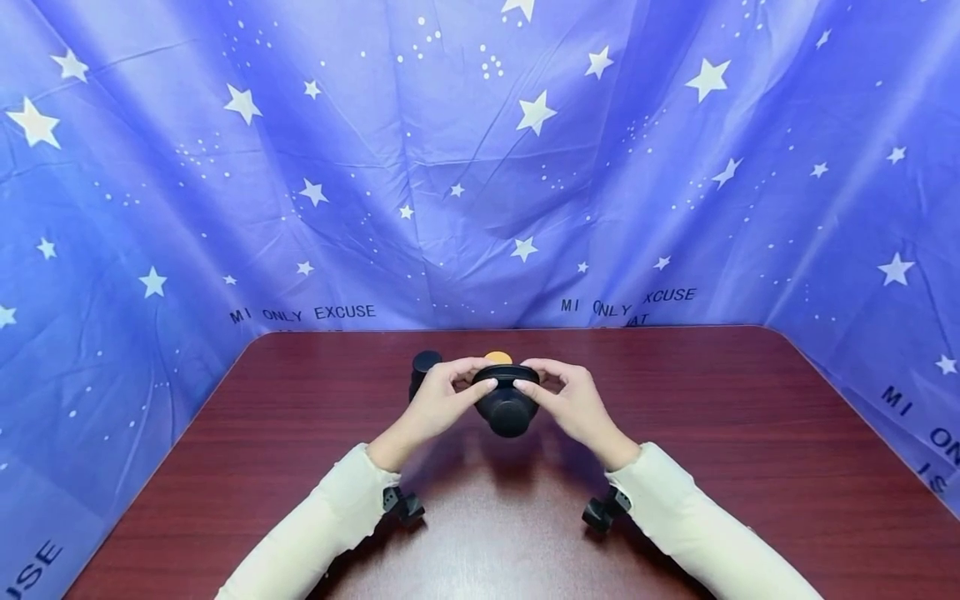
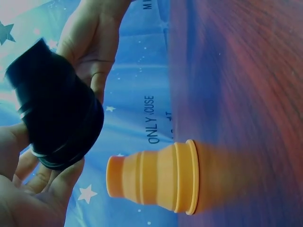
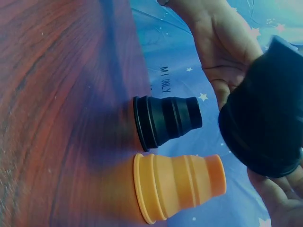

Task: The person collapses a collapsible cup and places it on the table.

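Note:
Both hands hold a black collapsible cup (image 1: 510, 414) by its wide rim, above the table. Its narrow end faces the head camera. My left hand (image 1: 438, 402) pinches the rim from the left, thumb in front; my right hand (image 1: 576, 404) pinches it from the right in the same way. Beyond them stands an orange collapsible cup (image 2: 158, 177), rim down, mostly hidden behind the held cup in the head view. A second black collapsible cup (image 3: 165, 121) stands rim down to its left, partly behind my left hand in the head view.
The dark red wooden table (image 1: 247, 467) has rounded far corners. Behind it and at both sides hangs a blue curtain (image 1: 450, 167) with white stars and lettering. Small black wrist devices (image 1: 405, 506) sit at both sleeve cuffs.

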`<action>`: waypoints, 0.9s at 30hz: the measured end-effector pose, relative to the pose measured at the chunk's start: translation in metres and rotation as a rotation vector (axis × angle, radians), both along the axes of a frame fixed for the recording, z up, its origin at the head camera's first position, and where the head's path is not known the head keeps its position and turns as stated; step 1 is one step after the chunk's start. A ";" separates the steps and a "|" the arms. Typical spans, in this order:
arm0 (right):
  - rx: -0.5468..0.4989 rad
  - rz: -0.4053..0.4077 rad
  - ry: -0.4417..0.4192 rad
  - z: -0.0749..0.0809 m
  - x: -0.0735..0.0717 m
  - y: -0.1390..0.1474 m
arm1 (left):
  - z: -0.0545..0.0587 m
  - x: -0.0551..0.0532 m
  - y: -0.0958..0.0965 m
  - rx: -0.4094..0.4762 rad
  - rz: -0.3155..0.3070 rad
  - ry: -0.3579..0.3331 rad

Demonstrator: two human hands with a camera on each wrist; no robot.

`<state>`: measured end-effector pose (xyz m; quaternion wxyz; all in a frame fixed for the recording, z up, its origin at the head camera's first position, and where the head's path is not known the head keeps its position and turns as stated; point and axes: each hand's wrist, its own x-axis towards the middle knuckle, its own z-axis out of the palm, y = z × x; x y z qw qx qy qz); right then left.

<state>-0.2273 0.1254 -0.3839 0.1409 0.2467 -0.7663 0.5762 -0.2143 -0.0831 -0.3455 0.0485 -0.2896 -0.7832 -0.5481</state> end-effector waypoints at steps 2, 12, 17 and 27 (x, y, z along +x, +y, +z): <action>-0.011 -0.024 0.022 0.009 0.007 -0.004 | -0.008 -0.007 -0.001 0.029 -0.002 -0.043; -0.113 -0.116 0.060 0.028 0.018 -0.009 | -0.025 -0.022 -0.007 0.270 -0.263 -0.202; -0.106 -0.122 0.100 0.027 0.019 -0.011 | -0.027 -0.022 -0.007 0.237 -0.220 -0.161; -0.033 -0.184 0.178 0.027 0.019 -0.013 | -0.032 -0.026 -0.001 0.127 -0.118 -0.067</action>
